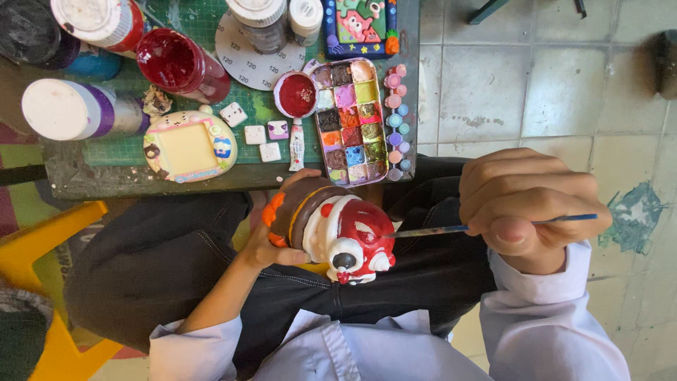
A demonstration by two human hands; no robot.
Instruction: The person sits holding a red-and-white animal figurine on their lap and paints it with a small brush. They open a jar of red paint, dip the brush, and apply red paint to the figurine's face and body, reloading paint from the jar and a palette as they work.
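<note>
while the head view looks down over the lap, the left hand [271, 243] cradles a ceramic figurine [338, 229] from its far side, fingers curled and pressed against the brown and orange part. the figurine rests above dark trousers [162, 261], its red and white painted face turned toward the right hand [525, 201]. the right hand's fingers are folded together and pinch a thin paintbrush [486, 226] near mid-handle; the brush tip touches or nearly touches the red area of the figurine, which of the two cannot be told. beyond the left fingertips, on a green mat [183, 152], lies a paint palette [352, 123] with many coloured wells, with a small red paint lid [295, 94] just beside it. farther from the left fingers sit a yellow painted frame [190, 146], an open red paint jar [180, 65] and white-capped bottles [67, 109]. tiled floor [550, 92] lies beyond the right fingers.
</note>
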